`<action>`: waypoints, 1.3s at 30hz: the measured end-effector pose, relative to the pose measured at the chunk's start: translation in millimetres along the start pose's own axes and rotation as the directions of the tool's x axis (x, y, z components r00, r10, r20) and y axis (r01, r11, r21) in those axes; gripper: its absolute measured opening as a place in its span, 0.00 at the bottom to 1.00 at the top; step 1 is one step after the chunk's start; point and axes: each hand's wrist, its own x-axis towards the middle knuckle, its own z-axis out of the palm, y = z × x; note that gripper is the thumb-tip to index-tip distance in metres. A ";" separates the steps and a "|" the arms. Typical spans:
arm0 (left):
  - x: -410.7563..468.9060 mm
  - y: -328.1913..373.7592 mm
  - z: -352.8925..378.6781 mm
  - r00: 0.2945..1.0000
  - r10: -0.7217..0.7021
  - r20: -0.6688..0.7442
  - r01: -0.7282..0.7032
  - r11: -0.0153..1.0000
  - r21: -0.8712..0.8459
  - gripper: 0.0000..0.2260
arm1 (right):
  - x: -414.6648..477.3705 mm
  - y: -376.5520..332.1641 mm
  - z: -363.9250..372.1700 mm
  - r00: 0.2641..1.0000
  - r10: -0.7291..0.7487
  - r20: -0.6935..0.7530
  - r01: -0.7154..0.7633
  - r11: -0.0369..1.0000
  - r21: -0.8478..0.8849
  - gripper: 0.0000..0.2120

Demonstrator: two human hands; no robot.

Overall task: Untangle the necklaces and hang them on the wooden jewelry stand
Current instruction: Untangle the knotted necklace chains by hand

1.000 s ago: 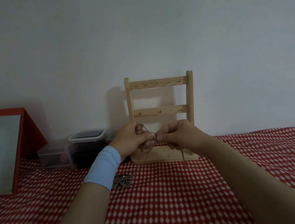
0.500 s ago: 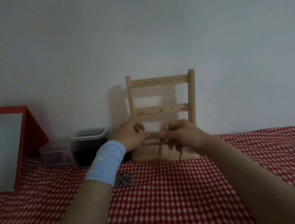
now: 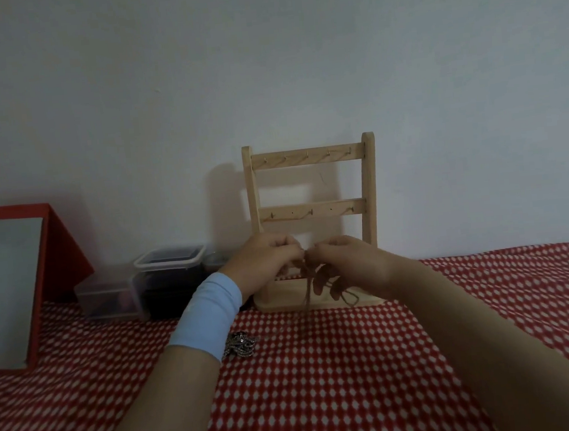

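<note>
Red-checked tabletop (image 3: 358,363), wooden jewelry stand (image 3: 305,156) behind. Pinched between left hand (image 3: 263,262) and right hand (image 3: 349,261): thin necklace (image 3: 307,292). Tease apart gently; no hard tugging.

Pale matt wood stand (image 3: 311,185), checked red cloth (image 3: 341,365), translucent plastic boxes (image 3: 106,299), glinting metal chain heap (image 3: 241,345).

A surface covered with a red-and-white checked cloth (image 3: 325,383) carries everything. The wooden jewelry stand (image 3: 373,207) stands upright at the back, its flat base on the cloth, close to the wall. A small silvery heap of necklaces (image 3: 241,345) lies on the cloth nearer the front, left of the stand. Further left sit a white-rimmed tub (image 3: 168,260) with dark contents and a low clear box (image 3: 106,298), just beside each other. A red-framed mirror (image 3: 7,291) leans at the far left.
</note>
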 end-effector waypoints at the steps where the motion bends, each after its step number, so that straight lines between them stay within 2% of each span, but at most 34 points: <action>1: 0.5 1.8 2.8 0.999 -0.045 0.005 0.045 0.996 -0.071 0.09 | -0.1 -0.6 1.8 1.000 0.004 0.007 -0.003 0.995 -0.098 0.15; 3: -0.1 4.1 4.8 0.996 -0.084 0.018 0.085 0.950 -0.300 0.11 | 0.7 2.4 2.8 1.000 0.025 0.001 -0.024 0.965 -0.262 0.15; 4: -0.6 4.1 2.8 0.997 -0.071 0.029 0.077 0.899 -0.432 0.12 | 1.1 5.4 1.6 0.999 0.036 -0.014 -0.038 0.956 -0.291 0.14; 6: -2.1 0.8 -5.8 0.998 -0.046 0.039 0.060 0.750 -0.659 0.13 | 1.5 11.5 -2.1 0.998 0.034 -0.052 -0.046 0.968 -0.247 0.14; 7: -2.3 -2.1 -10.6 0.998 -0.048 0.039 0.062 0.691 -0.720 0.14 | 1.6 13.7 -4.3 0.997 0.025 -0.072 -0.039 0.979 -0.201 0.14; 8: -3.0 -3.9 -14.5 0.998 -0.055 0.040 0.067 0.678 -0.732 0.14 | 2.2 15.6 -6.2 0.996 0.012 -0.091 -0.027 0.987 -0.157 0.15; 11: -6.7 -3.1 -23.7 0.994 -0.078 0.081 0.111 0.786 -0.608 0.11 | 4.3 18.6 -8.1 0.986 -0.045 -0.158 0.028 0.993 -0.111 0.11; 15: -14.9 8.1 -38.0 0.982 -0.108 0.152 0.147 0.952 -0.269 0.08 | 10.6 23.8 -10.5 0.967 -0.045 -0.249 -0.032 0.955 -0.295 0.09; 18: -24.8 19.6 -48.3 0.952 -0.170 0.256 0.196 0.977 -0.081 0.09 | 13.4 29.1 -11.5 0.953 -0.043 -0.298 -0.094 0.898 -0.429 0.07; 22: -42.3 40.8 -58.5 0.853 -0.161 0.496 0.198 0.980 -0.022 0.09 | 15.1 32.6 -11.8 0.940 0.050 -0.338 -0.198 0.886 -0.420 0.14; 25: -51.1 51.8 -52.6 0.762 -0.159 0.628 0.182 0.983 0.027 0.11 | 13.6 28.4 -11.3 0.967 0.117 -0.228 -0.205 0.885 -0.419 0.09; 29: -53.2 54.6 -24.9 0.556 -0.134 0.821 0.050 0.990 0.128 0.13 | 6.2 20.2 -16.7 0.984 0.174 0.028 -0.142 0.876 -0.461 0.09; 30: -52.1 53.2 -18.2 0.530 -0.151 0.834 0.024 0.986 0.163 0.14 | 3.7 17.7 -19.4 0.975 0.202 0.097 -0.129 0.859 -0.495 0.10; 32: -48.2 48.6 -10.3 0.559 -0.200 0.805 0.020 0.974 0.228 0.14 | -0.7 12.1 -24.7 0.932 0.289 0.219 -0.105 0.793 -0.601 0.15; 35: -39.5 33.1 -7.3 0.721 -0.217 0.658 0.012 0.954 0.300 0.10 | -3.8 6.6 -29.0 0.874 0.409 0.262 -0.119 0.704 -0.700 0.20; 37: -31.9 16.3 -4.2 0.852 -0.179 0.492 -0.016 0.930 0.366 0.08 | -3.5 5.0 -27.0 0.890 0.391 0.235 -0.134 0.717 -0.684 0.20; 39: -28.1 -4.7 4.4 0.922 -0.168 0.348 -0.013 0.886 0.464 0.10 | -2.5 4.2 -20.1 0.932 0.314 0.184 -0.130 0.760 -0.637 0.13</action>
